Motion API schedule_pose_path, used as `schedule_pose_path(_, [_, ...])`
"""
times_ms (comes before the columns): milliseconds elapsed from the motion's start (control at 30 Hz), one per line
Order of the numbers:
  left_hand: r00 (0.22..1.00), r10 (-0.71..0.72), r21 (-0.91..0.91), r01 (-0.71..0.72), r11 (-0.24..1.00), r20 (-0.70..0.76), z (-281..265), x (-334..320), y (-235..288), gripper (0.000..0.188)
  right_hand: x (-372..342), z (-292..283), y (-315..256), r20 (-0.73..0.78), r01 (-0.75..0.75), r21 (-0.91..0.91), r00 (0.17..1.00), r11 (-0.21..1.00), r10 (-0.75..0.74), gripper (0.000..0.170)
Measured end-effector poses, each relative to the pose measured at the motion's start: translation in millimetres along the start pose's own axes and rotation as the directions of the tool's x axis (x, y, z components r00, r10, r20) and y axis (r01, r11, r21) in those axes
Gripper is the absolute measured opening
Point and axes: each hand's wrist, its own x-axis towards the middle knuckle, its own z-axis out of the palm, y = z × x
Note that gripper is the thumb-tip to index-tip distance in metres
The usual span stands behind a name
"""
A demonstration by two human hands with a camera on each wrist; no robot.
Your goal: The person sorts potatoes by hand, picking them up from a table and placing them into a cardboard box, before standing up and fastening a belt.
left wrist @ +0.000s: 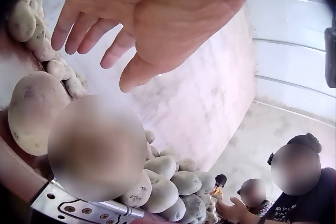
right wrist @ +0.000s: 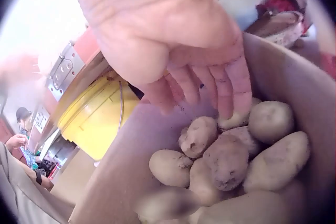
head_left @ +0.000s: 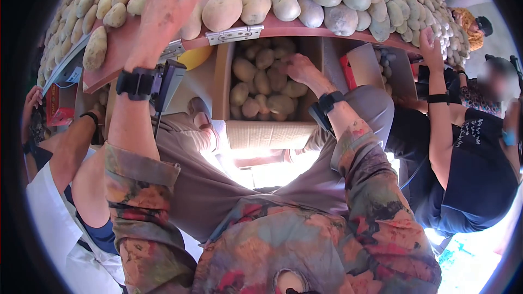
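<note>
My left hand (head_left: 163, 19) is raised over the near edge of the reddish table (head_left: 122, 49), fingers spread and nothing held. Beside it lies a large pale potato (head_left: 222, 11), one of many along the edge. In the left wrist view the palm and relaxed fingers (left wrist: 126, 45) hover above potatoes (left wrist: 37, 111). Below the tabletop, my right hand (head_left: 303, 69) reaches into a cardboard box (head_left: 267, 133) of potatoes (head_left: 262, 80). The right wrist view shows its fingers (right wrist: 239, 85) pointing down, loosely bent, with the tips right at a potato partly hidden behind them.
Metal hinges (head_left: 234, 34) sit along the table edge above the box. A yellow bucket (right wrist: 97, 116) stands left of the box, and another carton of potatoes (head_left: 400, 68) to its right. Other people sit close on both sides, one in a dark shirt (head_left: 479, 169).
</note>
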Motion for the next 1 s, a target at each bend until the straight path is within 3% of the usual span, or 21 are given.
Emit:
schedule_pose_path(33, [0.968, -0.142, -0.184, 0.181, 0.966, 0.206, -19, 13, 0, 0.044, 0, -2, -8, 0.025, 0.01, -0.041, 1.0, 0.999, -0.009, 0.046])
schedule_pose_path(67, [0.876, -0.231, -0.318, 0.382, 0.867, 0.424, -28, 18, 0, 0.046, 5, -3, -13, 0.034, 0.007, -0.041, 0.999, 0.999, -0.005, 0.046])
schedule_pose_path(100, [0.996, -0.07, 0.054, 0.068, 0.996, 0.048, 9, -4, 3, 0.045, 11, -2, -16, 0.052, 0.055, -0.061, 0.997, 0.997, -0.051, 0.043])
schedule_pose_path(267, [0.996, -0.012, 0.001, 0.012, 1.0, 0.085, 8, -12, 13, 0.038, 12, 7, -32, 0.21, 0.219, -0.134, 0.96, 0.967, -0.188, 0.037])
schedule_pose_path(333, [0.996, 0.022, -0.019, -0.02, 1.0, 0.088, 6, -13, 17, 0.034, 14, 24, -25, 0.355, 0.312, -0.236, 0.909, 0.92, -0.217, 0.036])
schedule_pose_path(367, [0.995, 0.041, -0.027, -0.039, 0.999, 0.087, 6, -13, 17, 0.033, 30, 56, -3, 0.379, 0.448, -0.213, 0.857, 0.868, -0.35, 0.022])
schedule_pose_path(400, [0.995, 0.062, -0.034, -0.059, 0.998, 0.082, 4, -13, 18, 0.031, -2, 28, -25, 0.482, 0.406, -0.217, 0.835, 0.888, -0.264, 0.033])
schedule_pose_path(467, [0.992, 0.107, -0.046, -0.104, 0.994, 0.073, 0, -11, 22, 0.028, -11, 48, -5, 0.428, 0.413, -0.187, 0.851, 0.891, -0.304, 0.028])
schedule_pose_path(600, [0.992, 0.006, -0.049, 0.0, 0.999, 0.13, -14, -16, 52, 0.03, -19, 69, 4, 0.411, 0.527, -0.324, 0.826, 0.785, -0.385, 0.024])
schedule_pose_path(667, [0.986, -0.062, -0.047, 0.07, 0.996, 0.158, -19, -14, 58, 0.031, -27, 64, -12, 0.48, 0.428, -0.456, 0.857, 0.78, -0.19, 0.022])
schedule_pose_path(733, [0.976, -0.126, -0.044, 0.135, 0.99, 0.179, -24, -9, 61, 0.033, -31, 65, -9, 0.445, 0.49, -0.494, 0.852, 0.718, -0.275, 0.02])
schedule_pose_path(800, [0.962, -0.183, -0.039, 0.195, 0.98, 0.204, -27, -2, 63, 0.035, -25, 81, 5, 0.448, 0.618, -0.542, 0.786, 0.57, -0.426, 0.018])
schedule_pose_path(900, [0.934, -0.269, -0.027, 0.283, 0.959, 0.234, -32, 10, 60, 0.038, -34, 77, 2, 0.372, 0.628, -0.59, 0.769, 0.508, -0.52, 0.012])
schedule_pose_path(1000, [0.943, -0.239, -0.026, 0.252, 0.967, 0.23, -18, 7, 26, 0.037, -36, 88, 15, 0.334, 0.65, -0.624, 0.724, 0.434, -0.603, 0.009])
